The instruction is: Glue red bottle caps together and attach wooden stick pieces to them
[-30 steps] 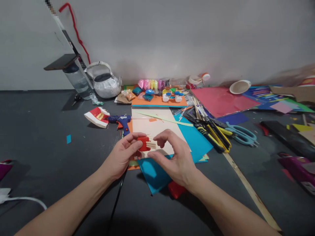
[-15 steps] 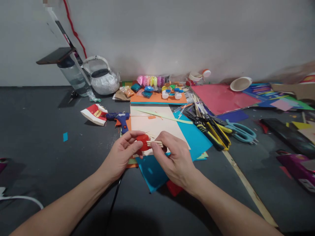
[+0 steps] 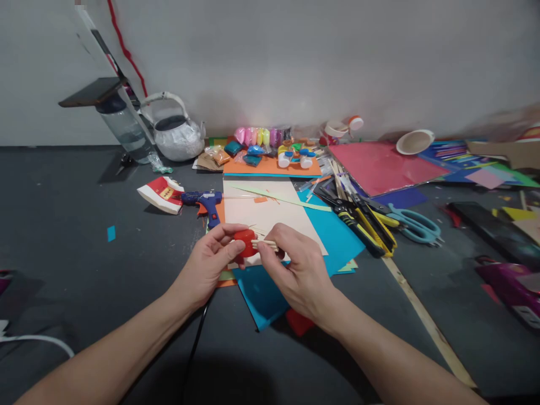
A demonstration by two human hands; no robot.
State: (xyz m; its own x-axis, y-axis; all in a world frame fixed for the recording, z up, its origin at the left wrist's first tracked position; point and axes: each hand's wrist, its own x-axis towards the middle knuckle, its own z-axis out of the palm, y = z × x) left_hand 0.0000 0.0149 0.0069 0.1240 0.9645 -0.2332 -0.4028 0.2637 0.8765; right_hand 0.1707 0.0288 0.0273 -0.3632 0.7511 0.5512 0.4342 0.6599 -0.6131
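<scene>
Between the thumb and fingers of my left hand [image 3: 213, 261] is a small red rounded piece [image 3: 245, 243], perhaps a cap. My right hand [image 3: 295, 270] pinches a few short pale wooden sticks [image 3: 265, 244] laid side by side. Their left ends reach the red piece; whether they are fixed to it I cannot tell. Below both hands lie a cream paper sheet [image 3: 274, 214] and a blue sheet [image 3: 259, 295]. Some thin sticks rest on the cream sheet just behind the red piece. Under my right wrist a red object [image 3: 298, 323] shows in part.
A blue glue gun [image 3: 205, 202] lies left of the paper, beside a red-and-white paper piece [image 3: 162, 195]. Behind stand a silver kettle [image 3: 177, 135] and a bottle [image 3: 126, 129]. To the right lie pliers [image 3: 358, 230], a yellow cutter [image 3: 377, 230] and blue-handled scissors [image 3: 415, 222].
My hands keep almost the same place and grip, the sticks still against the red piece. The view has shifted very slightly.
</scene>
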